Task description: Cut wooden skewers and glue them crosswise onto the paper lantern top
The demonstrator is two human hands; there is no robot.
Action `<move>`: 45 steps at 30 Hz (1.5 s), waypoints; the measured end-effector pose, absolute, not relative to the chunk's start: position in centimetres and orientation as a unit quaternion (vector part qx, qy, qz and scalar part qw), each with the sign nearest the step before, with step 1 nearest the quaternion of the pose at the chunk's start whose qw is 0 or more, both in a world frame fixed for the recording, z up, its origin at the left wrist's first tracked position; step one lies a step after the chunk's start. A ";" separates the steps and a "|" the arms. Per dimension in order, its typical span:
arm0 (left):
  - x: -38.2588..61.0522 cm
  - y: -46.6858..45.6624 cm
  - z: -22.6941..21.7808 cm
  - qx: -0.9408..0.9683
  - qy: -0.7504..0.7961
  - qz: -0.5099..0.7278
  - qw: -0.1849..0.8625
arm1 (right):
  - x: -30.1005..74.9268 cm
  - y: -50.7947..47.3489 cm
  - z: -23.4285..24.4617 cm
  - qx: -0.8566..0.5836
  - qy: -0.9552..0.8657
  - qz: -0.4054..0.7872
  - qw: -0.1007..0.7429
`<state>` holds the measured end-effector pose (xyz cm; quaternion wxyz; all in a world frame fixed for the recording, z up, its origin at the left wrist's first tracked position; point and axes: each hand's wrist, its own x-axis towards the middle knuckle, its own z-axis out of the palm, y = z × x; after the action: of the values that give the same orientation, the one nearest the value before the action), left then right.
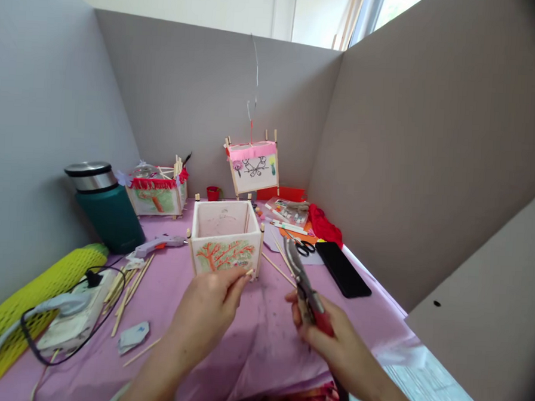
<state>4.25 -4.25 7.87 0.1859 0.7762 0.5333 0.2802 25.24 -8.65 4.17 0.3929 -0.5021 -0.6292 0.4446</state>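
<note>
My right hand (327,332) is wrapped round red-handled pruning shears (305,286), with the blades pointing up and away from me. With thumb and fingers pinched, my left hand (212,305) grips a small piece of wooden stick (249,272), only its pale tip showing. That hand is just in front of a white paper lantern box (222,255), open at the top, with wooden sticks at its corners and an orange tree drawn on its front. A thin wooden stick (278,269) lies on the table between the box and the shears.
At left are a teal bottle (110,210), glue gun (157,247), loose sticks (130,292) and power strip (77,319). A decorated box (155,197) stands behind; a lantern (253,167) hangs from wire. Scissors (304,247) and a phone (342,269) lie right, beside grey partitions (409,142).
</note>
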 end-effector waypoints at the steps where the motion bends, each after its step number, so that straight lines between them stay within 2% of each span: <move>1: 4.0 -4.4 7.9 0.774 0.529 0.289 0.195 | 25.7 -8.6 4.7 -0.523 -0.632 0.420 0.387; 5: 3.1 -4.7 7.3 0.765 0.500 0.313 0.257 | 27.3 -7.2 4.2 -0.641 -0.653 0.229 0.332; 8: 2.5 -4.6 6.7 0.756 0.487 0.328 0.290 | 27.9 -4.9 2.6 -0.711 -0.658 0.095 0.229; 10: 2.4 -4.5 6.4 0.750 0.482 0.334 0.305 | 27.8 -2.9 1.7 -0.730 -0.661 0.054 0.164; 13: 2.5 -4.3 6.2 0.749 0.481 0.330 0.313 | 26.8 0.4 0.8 -0.745 -0.654 0.018 0.126; 18: 2.6 -4.1 5.8 0.748 0.487 0.314 0.323 | 24.5 4.3 -1.0 -0.744 -0.649 -0.014 0.158; 23: 2.6 -4.2 5.2 0.733 0.487 0.312 0.357 | 24.6 4.2 -1.2 -0.728 -0.660 -0.029 0.183; 28: 3.3 -4.3 4.7 0.727 0.488 0.328 0.354 | 24.9 1.3 0.5 -0.627 -0.709 0.001 0.323; 30: 3.8 -4.4 4.5 0.730 0.488 0.331 0.345 | 23.8 0.2 0.9 -0.590 -0.728 0.032 0.347; 38: 3.8 -4.8 3.9 0.735 0.497 0.307 0.344 | 18.3 0.0 -0.5 -0.649 -0.696 -0.060 0.301; 45: 3.3 -4.6 3.6 0.732 0.499 0.307 0.347 | 17.8 0.6 -1.2 -0.664 -0.679 -0.091 0.299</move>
<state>3.30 -4.60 3.56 0.3474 0.7319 0.4994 0.3070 17.82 0.60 -1.18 0.2985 -0.6641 -0.6794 -0.0909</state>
